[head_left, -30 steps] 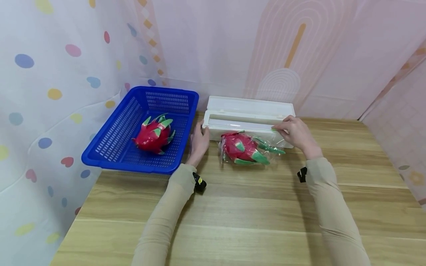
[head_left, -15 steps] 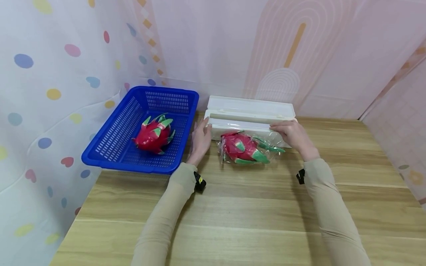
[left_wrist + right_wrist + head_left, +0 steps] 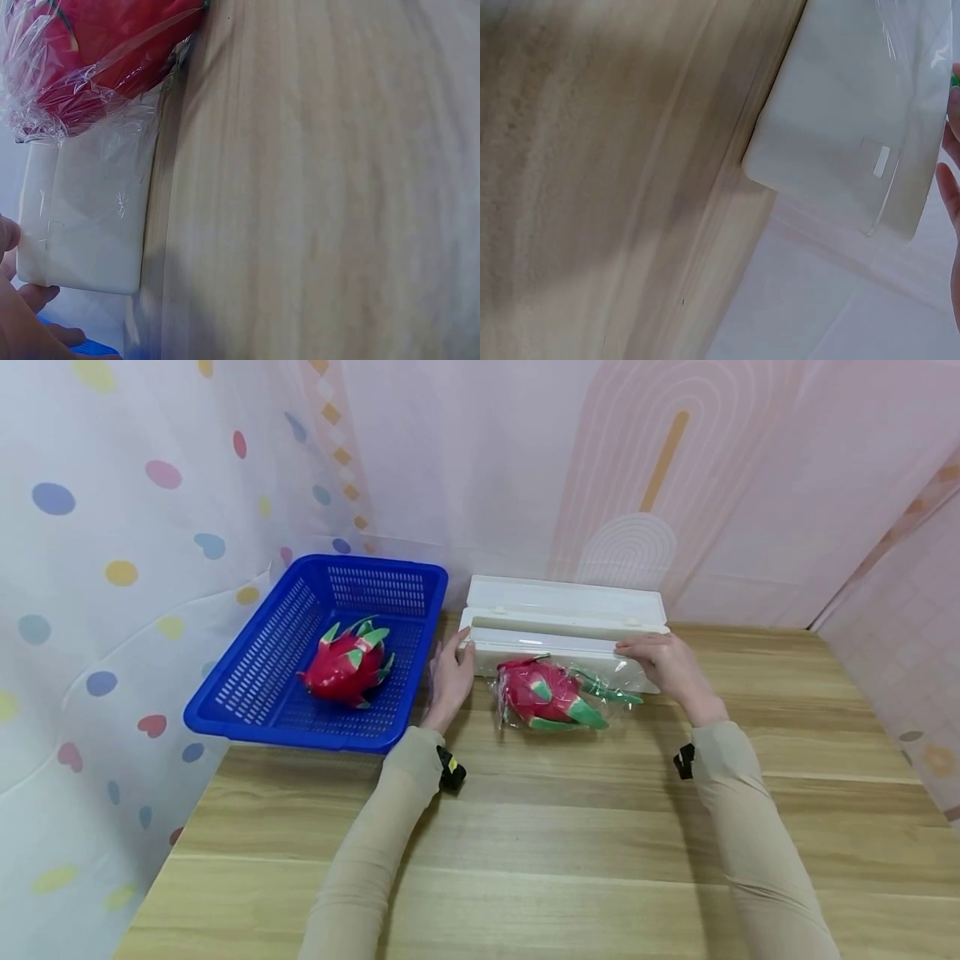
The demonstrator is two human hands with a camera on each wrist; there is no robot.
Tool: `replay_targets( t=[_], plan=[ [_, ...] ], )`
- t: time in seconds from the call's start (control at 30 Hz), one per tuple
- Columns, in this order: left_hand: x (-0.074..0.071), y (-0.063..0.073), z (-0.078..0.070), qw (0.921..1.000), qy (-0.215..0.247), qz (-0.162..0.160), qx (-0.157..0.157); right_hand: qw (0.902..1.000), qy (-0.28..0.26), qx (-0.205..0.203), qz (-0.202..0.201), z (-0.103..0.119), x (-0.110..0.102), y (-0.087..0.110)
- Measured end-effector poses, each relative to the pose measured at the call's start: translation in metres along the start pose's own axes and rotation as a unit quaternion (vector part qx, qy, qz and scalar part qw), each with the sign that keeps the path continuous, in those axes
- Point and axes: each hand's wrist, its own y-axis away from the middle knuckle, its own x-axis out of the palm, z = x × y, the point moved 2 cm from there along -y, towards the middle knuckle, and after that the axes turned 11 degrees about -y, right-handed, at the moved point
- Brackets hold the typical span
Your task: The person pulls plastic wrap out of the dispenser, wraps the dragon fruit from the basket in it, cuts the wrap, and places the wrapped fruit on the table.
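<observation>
A white cling film box (image 3: 592,625) stands at the back of the table with its lid raised. Its left end is gripped by my left hand (image 3: 451,681), the thumb on top near the corner. At the right part of the front rail, the fingers of my right hand (image 3: 667,664) pinch a small green slide cutter (image 3: 955,79), mostly hidden by them. Lying against the box front is a red dragon fruit (image 3: 543,689) with green scales, covered in clear film (image 3: 105,97). That film reaches up over the front of the box.
A blue basket (image 3: 300,739) stands to the left, close by my left forearm, with another dragon fruit (image 3: 347,668) inside it. Curtains (image 3: 510,468) hang behind and beside the wooden table (image 3: 585,843).
My right hand has slid a little left along the rail, then back to the right. My left hand has shifted slightly up and right on the box end.
</observation>
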Motion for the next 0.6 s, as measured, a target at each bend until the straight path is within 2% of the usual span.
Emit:
replay_targets(
  t=[0.4,0.6],
  plan=[
    [-0.003,0.002,0.001,0.9999,0.011,-0.002,-0.003,0.9991,0.019,0.009,-0.038,-0.006,-0.016,0.018],
    [-0.002,0.002,-0.001,1.0000,0.008,0.001,0.000,0.9987,0.021,0.022,-0.041,-0.011,-0.024,0.027]
  ],
)
